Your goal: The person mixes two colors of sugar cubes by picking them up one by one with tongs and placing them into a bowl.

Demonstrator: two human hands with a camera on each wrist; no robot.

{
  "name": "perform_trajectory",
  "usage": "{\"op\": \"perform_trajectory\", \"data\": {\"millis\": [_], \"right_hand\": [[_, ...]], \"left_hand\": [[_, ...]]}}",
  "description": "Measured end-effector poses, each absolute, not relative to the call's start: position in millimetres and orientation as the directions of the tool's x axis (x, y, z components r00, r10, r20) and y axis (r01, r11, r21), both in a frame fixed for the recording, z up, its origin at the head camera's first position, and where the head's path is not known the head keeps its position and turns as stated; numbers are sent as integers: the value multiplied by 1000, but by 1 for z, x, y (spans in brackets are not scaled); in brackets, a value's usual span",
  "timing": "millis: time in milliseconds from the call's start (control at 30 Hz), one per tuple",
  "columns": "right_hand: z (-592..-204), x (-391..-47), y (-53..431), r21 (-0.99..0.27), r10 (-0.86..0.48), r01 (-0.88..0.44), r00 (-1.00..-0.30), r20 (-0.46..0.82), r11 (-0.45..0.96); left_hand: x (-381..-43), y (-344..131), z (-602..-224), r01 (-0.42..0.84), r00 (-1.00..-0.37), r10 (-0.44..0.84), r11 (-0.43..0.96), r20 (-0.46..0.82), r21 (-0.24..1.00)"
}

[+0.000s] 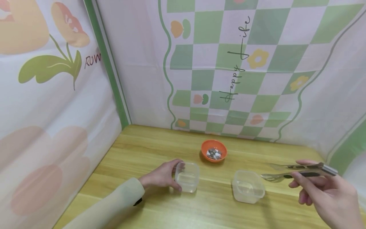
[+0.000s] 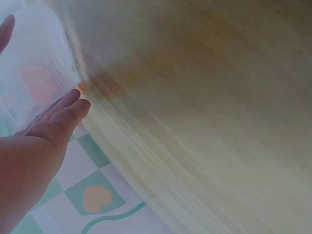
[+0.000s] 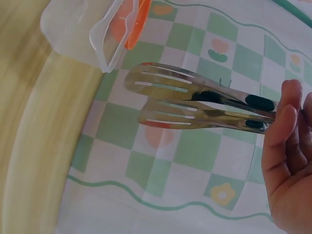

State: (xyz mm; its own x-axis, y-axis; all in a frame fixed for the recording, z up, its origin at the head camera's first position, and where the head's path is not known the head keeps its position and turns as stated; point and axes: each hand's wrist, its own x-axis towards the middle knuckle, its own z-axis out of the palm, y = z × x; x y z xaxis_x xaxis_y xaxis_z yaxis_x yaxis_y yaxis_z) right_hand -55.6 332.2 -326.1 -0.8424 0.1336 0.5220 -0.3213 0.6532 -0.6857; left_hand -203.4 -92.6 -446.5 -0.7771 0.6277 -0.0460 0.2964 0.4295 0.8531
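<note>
My left hand (image 1: 164,175) grips the left side of a clear plastic container (image 1: 188,178) standing on the wooden table. Thumb and fingers span two opposite sides of it, as the left wrist view (image 2: 48,122) also shows of the hand. In my right hand (image 1: 328,190) is a pair of metal tongs (image 1: 303,171) with slotted ends, slightly apart and with nothing between them. Their tips hover near the upper right of a second clear container (image 1: 248,187). Behind and between the two containers, an orange bowl (image 1: 213,143) holds several small grey and white pieces (image 1: 213,154).
The wooden table (image 1: 148,143) reaches back to a checked fabric wall (image 1: 223,66) with printed flowers. At the left, another printed curtain (image 1: 57,111) borders the table's edge. Fabric also hangs on the right side.
</note>
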Motion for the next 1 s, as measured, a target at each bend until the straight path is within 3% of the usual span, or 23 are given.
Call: {"op": "perform_trajectory", "data": {"millis": [467,733,867,1000], "right_hand": [[-333,-52,338,-722,154,-235,-890,428,651],[-339,-53,346,-722,59,-350,-878,475,596],[-342,-52,352,-772,4,-415,-880,476,481],[-352,-60,369,-783,-190,-581,-814,549,221]], "left_hand": [[-203,-92,-447,280,-779,624,430,-58,858],[-204,-92,-448,278,-776,628,421,-56,863],[-204,-93,-447,281,-774,631,416,-53,865],[-204,-93,-447,280,-776,628,426,-59,860]]}}
